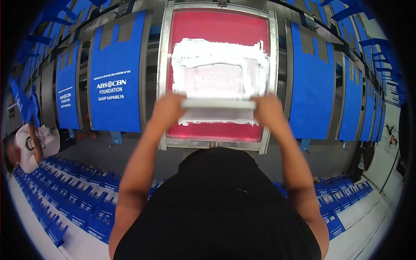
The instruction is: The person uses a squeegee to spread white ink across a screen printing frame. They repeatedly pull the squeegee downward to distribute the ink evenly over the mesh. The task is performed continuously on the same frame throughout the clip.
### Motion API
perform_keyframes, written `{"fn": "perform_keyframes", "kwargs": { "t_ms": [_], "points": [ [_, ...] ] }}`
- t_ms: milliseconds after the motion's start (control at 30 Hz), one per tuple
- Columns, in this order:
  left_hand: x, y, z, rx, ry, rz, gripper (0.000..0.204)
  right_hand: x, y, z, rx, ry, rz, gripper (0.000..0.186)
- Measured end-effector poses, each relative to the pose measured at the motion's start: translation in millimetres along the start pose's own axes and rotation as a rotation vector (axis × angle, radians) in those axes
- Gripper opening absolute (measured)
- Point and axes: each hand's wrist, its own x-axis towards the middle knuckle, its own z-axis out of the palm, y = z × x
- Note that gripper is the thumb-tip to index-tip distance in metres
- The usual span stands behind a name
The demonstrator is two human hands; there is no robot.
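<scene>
A screen-printing frame (164, 65) with a metal rim and red mesh (221, 21) lies in front of me. Thick white ink (208, 48) is smeared on the mesh around a paler middle patch, where lettering shows faintly. Across the lower part of that patch lies a pale squeegee (219, 104). My left hand (168, 112) is closed on its left end, and my right hand (269, 113) grips its right end. Both hands are slightly blurred. Whatever lies beneath the screen is mostly hidden.
Flat blue bags lie on boards on both sides: a printed one (115, 65) at left, a plain one (312, 91) at right. A person (38, 143) holds a blue bag at far left. Rows of blue bags (73, 195) are spread behind me.
</scene>
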Motion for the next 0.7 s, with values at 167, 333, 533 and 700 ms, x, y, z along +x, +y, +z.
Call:
{"fn": "perform_keyframes", "kwargs": {
  "t_ms": [167,333,533,700],
  "points": [
    [-72.1,-1.8,65.4,-0.110,0.300,0.290,0.041,-56.7,-9.9,81.7,0.174,0.294,-0.083,0.040],
    [84.2,-23.5,13.2,0.006,0.294,0.088,0.023,77.3,29.8,27.5,-0.042,0.271,0.030,0.037],
    [107.1,-17.3,-31.8,0.073,0.179,0.088,0.041,83.8,26.5,-27.1,0.035,0.213,0.040,0.041],
    [-69.7,-5.3,57.2,-0.074,0.124,0.183,0.040,-66.8,-15.2,62.4,0.126,0.175,-0.032,0.046]
  ]
}}
